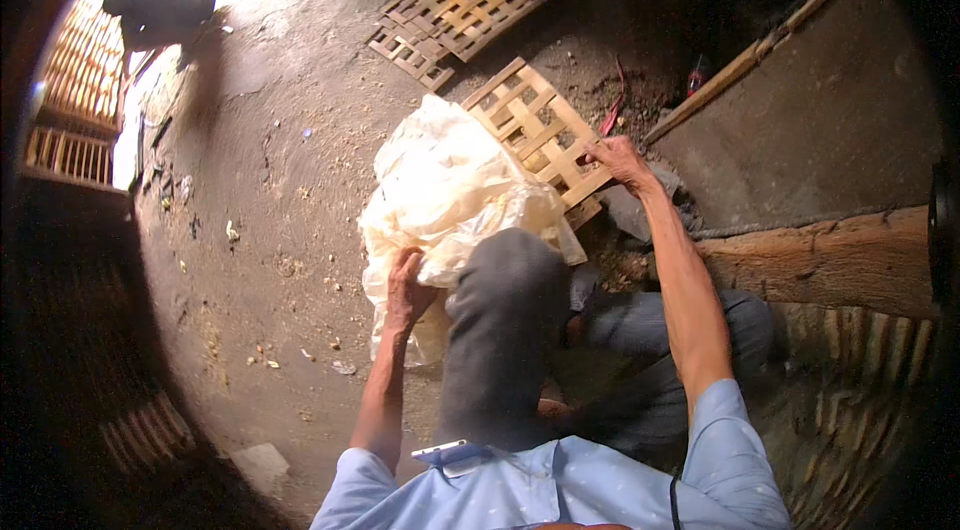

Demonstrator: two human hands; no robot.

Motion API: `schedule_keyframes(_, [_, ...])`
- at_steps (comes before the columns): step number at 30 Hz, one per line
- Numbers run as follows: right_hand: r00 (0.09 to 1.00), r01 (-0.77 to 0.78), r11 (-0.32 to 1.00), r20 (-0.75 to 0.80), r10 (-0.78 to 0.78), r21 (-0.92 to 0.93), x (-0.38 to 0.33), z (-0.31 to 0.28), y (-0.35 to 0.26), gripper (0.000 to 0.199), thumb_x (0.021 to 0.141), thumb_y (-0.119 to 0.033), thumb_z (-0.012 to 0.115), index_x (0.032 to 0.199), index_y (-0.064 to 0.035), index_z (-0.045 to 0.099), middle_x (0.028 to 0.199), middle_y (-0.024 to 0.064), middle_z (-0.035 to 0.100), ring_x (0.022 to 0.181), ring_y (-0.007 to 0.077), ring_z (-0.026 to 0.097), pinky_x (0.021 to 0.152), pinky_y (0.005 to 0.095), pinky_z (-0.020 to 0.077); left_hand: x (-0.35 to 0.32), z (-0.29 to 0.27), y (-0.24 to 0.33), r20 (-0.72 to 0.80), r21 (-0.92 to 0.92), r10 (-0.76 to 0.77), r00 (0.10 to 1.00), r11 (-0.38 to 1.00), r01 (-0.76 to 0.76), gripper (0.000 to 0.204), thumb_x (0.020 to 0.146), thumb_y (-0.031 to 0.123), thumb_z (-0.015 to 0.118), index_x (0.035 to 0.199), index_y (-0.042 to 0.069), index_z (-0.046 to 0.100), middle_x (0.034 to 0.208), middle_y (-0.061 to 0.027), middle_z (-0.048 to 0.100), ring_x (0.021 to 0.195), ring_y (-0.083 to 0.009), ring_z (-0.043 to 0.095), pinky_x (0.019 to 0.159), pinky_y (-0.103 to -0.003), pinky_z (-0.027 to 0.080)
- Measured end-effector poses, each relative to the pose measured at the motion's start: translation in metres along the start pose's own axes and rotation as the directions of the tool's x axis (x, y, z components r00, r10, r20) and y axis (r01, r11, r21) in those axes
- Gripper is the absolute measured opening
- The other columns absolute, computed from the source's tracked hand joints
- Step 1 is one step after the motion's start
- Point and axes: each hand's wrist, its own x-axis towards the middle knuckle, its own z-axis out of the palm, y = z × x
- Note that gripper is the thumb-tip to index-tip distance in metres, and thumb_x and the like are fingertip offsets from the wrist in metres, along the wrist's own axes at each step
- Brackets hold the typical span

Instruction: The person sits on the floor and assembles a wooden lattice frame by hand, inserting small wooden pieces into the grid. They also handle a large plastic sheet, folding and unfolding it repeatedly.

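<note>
A crumpled, cream-coloured plastic sheet (430,175) lies in a heap in front of my knees. My left hand (408,292) is closed on its near left edge, and the folds partly hide the fingertips. On the right, my right hand (618,160) grips the near right corner of a panel woven from flat wooden strips (530,120). The panel slants away from me with square gaps between its strips. Its left side touches the sheet, which hides part of it.
More woven panels (470,0) lie on the dirt floor (270,200) farther off. A person (165,10) bends by slatted crates at the far left. A long wooden strip (755,50) edges a grey slab at the right, near a thick wooden beam (820,260). My bent knee (510,280) stands between my arms.
</note>
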Motion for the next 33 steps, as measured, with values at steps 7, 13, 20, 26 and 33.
schedule_keyframes(7, [0.919, 0.322, 0.906, -0.142, -0.369, -0.275, -0.097, -0.124, -0.199, 0.042, 0.101, -0.038, 0.062, 0.091, 0.0022, 0.069, 0.076, 0.0049, 0.065, 0.070, 0.0127, 0.069, 0.059, 0.0303, 0.0631, -0.062, 0.007, -0.045, 0.033, 0.055, 0.039, 0.999, 0.998, -0.041, 0.052, 0.064, 0.004, 0.077, 0.115, 0.003, 0.064, 0.103, -0.0176, 0.070, 0.093, -0.0376, 0.066, 0.083, -0.045, 0.054])
schedule_keyframes(13, [0.736, 0.393, 0.659, -0.212, -0.644, -0.641, -0.197, -0.182, -0.276, 0.047, 0.102, -0.043, 0.059, 0.094, 0.0024, 0.070, 0.077, 0.0082, 0.066, 0.069, 0.0170, 0.071, 0.057, 0.0292, 0.0610, -0.064, 0.070, -0.054, 0.668, 0.084, -0.076, 0.740, 0.996, 0.026, 0.070, 0.072, 0.044, 0.085, 0.129, 0.012, 0.059, 0.116, -0.0171, 0.066, 0.111, -0.0373, 0.063, 0.091, -0.047, 0.052])
schedule_keyframes(20, [0.598, 0.270, 0.617, -0.373, -0.709, -0.739, -0.272, -0.195, -0.292, 0.049, 0.103, -0.043, 0.056, 0.092, 0.0022, 0.070, 0.080, 0.0133, 0.071, 0.071, 0.0238, 0.076, 0.049, 0.0278, 0.0540, 0.050, -0.029, 0.142, 0.168, -0.174, 0.071, 0.983, 0.984, -0.041, 0.053, 0.090, 0.029, 0.074, 0.134, 0.006, 0.056, 0.131, -0.0206, 0.062, 0.120, -0.0352, 0.060, 0.101, -0.043, 0.050])
schedule_keyframes(26, [0.555, 0.312, 0.680, -0.454, -0.698, -0.664, -0.294, -0.162, -0.340, 0.041, 0.104, -0.033, 0.057, 0.087, 0.0035, 0.068, 0.076, 0.0150, 0.070, 0.067, 0.0249, 0.075, 0.048, 0.0312, 0.0523, 0.082, -0.051, 0.323, -0.071, -0.168, 0.553, 0.830, 0.814, -0.556, 0.109, 0.075, 0.027, 0.087, 0.157, 0.003, 0.021, 0.156, -0.0296, 0.030, 0.144, -0.0445, 0.033, 0.120, -0.046, 0.031])
schedule_keyframes(33, [0.730, 0.679, 0.716, -0.253, -0.635, 0.161, -0.330, -0.149, -0.357, 0.058, 0.101, -0.055, 0.052, 0.132, -0.0074, 0.063, 0.121, 0.0186, 0.069, 0.107, 0.0273, 0.072, 0.075, 0.0390, 0.0612, 0.133, -0.024, 0.342, -0.592, -0.118, 0.464, 0.659, 0.759, -0.640, 0.072, 0.085, -0.002, 0.059, 0.153, 0.003, 0.036, 0.150, -0.0330, 0.040, 0.132, -0.0541, 0.046, 0.107, -0.052, 0.044])
